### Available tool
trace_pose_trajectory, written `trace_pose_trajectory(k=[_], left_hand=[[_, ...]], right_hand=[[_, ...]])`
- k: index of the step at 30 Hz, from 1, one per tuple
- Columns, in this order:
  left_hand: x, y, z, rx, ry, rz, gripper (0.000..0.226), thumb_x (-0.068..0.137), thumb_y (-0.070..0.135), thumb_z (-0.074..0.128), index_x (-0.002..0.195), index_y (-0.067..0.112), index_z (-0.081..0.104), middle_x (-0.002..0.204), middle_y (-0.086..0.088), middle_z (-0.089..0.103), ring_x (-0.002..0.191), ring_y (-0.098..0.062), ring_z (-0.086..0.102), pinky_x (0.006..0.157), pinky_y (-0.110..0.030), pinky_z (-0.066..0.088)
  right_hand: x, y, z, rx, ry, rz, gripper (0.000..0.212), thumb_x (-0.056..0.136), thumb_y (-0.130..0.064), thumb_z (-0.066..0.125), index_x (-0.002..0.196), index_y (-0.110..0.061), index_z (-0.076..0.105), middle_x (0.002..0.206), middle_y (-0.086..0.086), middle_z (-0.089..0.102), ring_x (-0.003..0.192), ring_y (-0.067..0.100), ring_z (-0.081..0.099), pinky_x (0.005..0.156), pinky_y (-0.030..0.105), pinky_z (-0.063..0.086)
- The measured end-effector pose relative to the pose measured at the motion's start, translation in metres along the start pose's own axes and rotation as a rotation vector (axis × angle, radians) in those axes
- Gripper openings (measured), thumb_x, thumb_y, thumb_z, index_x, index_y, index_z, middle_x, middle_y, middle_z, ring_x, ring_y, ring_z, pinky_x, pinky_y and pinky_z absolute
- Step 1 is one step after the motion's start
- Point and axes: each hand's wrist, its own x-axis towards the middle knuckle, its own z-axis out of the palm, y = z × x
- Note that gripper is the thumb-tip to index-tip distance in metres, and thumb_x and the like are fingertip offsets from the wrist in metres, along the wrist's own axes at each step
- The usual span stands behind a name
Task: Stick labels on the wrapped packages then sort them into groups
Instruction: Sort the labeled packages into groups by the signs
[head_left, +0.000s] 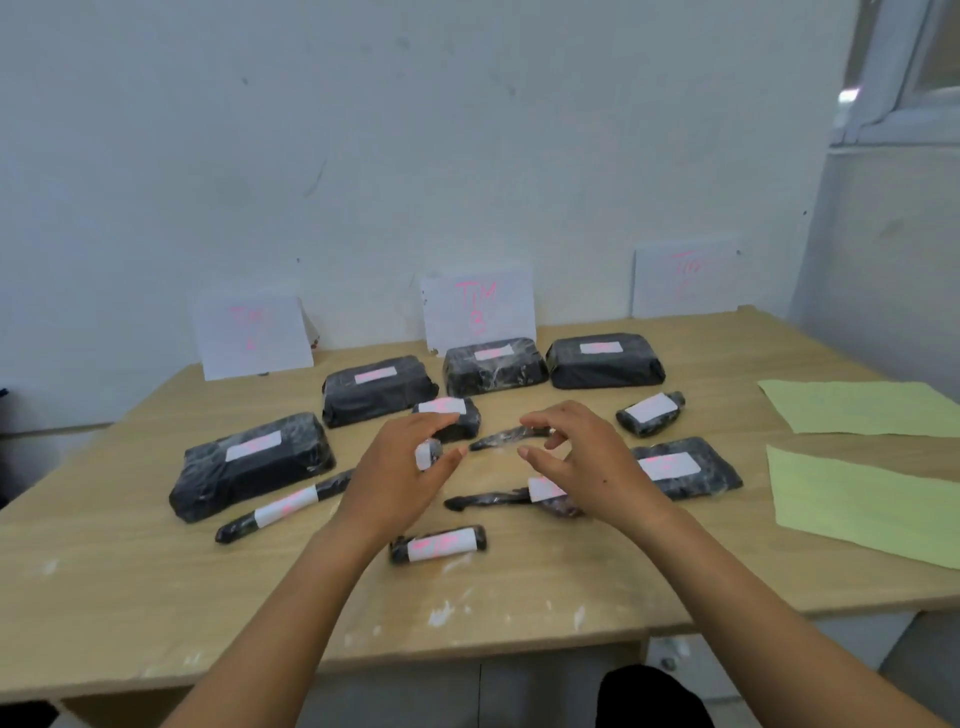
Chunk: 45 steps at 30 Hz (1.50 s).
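Note:
Several black wrapped packages with white labels lie on the wooden table (156, 597). My left hand (400, 467) is curled around a small wrapped package (428, 453) with a white label, lifted just above the table. My right hand (582, 457) hovers open beside it, fingers spread, holding nothing. Just beyond my fingertips lies a thin wrapped stick (511, 437) with no label showing. Under my right hand lies a long labelled package (498, 500). A short labelled roll (439, 544) sits close to me. A labelled long stick (283, 506) lies at the left.
Three white paper signs with pink writing lean on the wall: left (252, 335), middle (478, 306), right (685, 275). Large wrapped blocks (249, 465) (376, 389) (493, 364) (605, 361) stand at the back. Two green label sheets (857, 405) (862, 504) lie at the right.

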Motion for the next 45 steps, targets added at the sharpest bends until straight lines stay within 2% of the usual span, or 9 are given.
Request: trace_pose_trajectory(k=[4,9,15,25,31,37,40,43,45], left_hand=[[0.036,0.015,0.017,-0.007,-0.045,0.021,0.046,0.088,0.046,0.056,0.131,0.031,0.053,0.135,0.012,0.051,0.125,-0.001,0.041,0.100,-0.017,0.029],[0.086,0.029,0.054,-0.034,-0.115,0.034,0.051,0.089,0.050,0.054,0.136,0.031,0.049,0.143,0.013,0.044,0.135,-0.003,0.033,0.109,-0.022,0.025],[0.141,0.040,0.104,0.001,-0.201,0.044,0.055,0.089,0.050,0.053,0.140,0.030,0.044,0.147,0.011,0.040,0.137,-0.007,0.031,0.112,-0.026,0.024],[0.207,0.036,0.169,0.077,-0.278,0.024,0.054,0.092,0.039,0.056,0.142,0.028,0.041,0.153,0.003,0.031,0.142,-0.014,0.026,0.114,-0.032,0.022],[0.220,0.028,0.188,0.180,-0.329,0.002,0.055,0.095,0.033,0.053,0.145,0.028,0.034,0.157,-0.003,0.020,0.145,-0.019,0.017,0.117,-0.036,0.019],[0.227,0.033,0.201,0.192,-0.293,0.003,0.047,0.096,0.025,0.052,0.141,0.031,0.041,0.155,0.000,0.027,0.141,-0.022,0.029,0.113,-0.037,0.026],[0.234,0.046,0.210,0.071,-0.281,0.023,0.048,0.093,0.020,0.058,0.138,0.025,0.046,0.149,0.001,0.039,0.134,-0.020,0.040,0.110,-0.031,0.031],[0.242,0.065,0.224,-0.134,-0.242,-0.052,0.042,0.088,0.010,0.063,0.129,0.015,0.056,0.141,-0.002,0.048,0.128,-0.018,0.047,0.094,-0.003,0.028],[0.250,0.077,0.237,-0.202,-0.236,-0.089,0.039,0.088,0.008,0.064,0.126,0.013,0.060,0.145,-0.006,0.043,0.131,-0.019,0.042,0.089,0.005,0.020]], right_hand=[[0.015,0.026,-0.030,-0.019,0.058,0.044,0.035,0.089,-0.036,0.062,0.123,-0.030,0.058,0.112,-0.013,0.053,0.090,-0.001,0.053,0.074,0.010,0.039],[0.039,0.064,-0.063,-0.094,0.102,0.102,0.037,0.090,-0.036,0.060,0.126,-0.032,0.056,0.115,-0.012,0.054,0.094,0.001,0.054,0.082,0.021,0.047],[0.069,0.115,-0.087,-0.168,0.099,0.165,0.038,0.092,-0.034,0.058,0.130,-0.029,0.055,0.120,-0.010,0.054,0.104,0.005,0.053,0.086,0.018,0.041],[0.119,0.181,-0.097,-0.283,-0.027,0.268,0.041,0.096,-0.029,0.052,0.136,-0.028,0.050,0.134,-0.002,0.049,0.119,0.017,0.049,0.097,0.031,0.042],[0.146,0.193,-0.084,-0.417,-0.127,0.236,0.043,0.097,-0.032,0.049,0.140,-0.030,0.044,0.152,-0.002,0.031,0.132,0.023,0.037,0.102,0.036,0.038],[0.149,0.214,-0.083,-0.458,-0.153,0.245,0.039,0.100,-0.025,0.043,0.139,-0.033,0.045,0.152,-0.001,0.032,0.130,0.026,0.040,0.099,0.036,0.042],[0.145,0.228,-0.098,-0.442,-0.099,0.259,0.037,0.100,-0.021,0.042,0.135,-0.029,0.051,0.147,0.000,0.038,0.123,0.028,0.047,0.095,0.036,0.042],[0.143,0.250,-0.117,-0.406,-0.063,0.294,0.035,0.099,-0.019,0.046,0.132,-0.024,0.054,0.145,0.000,0.041,0.123,0.027,0.048,0.097,0.037,0.040],[0.141,0.268,-0.129,-0.369,-0.042,0.322,0.037,0.098,-0.020,0.048,0.134,-0.025,0.053,0.147,-0.001,0.039,0.127,0.025,0.045,0.102,0.034,0.036]])
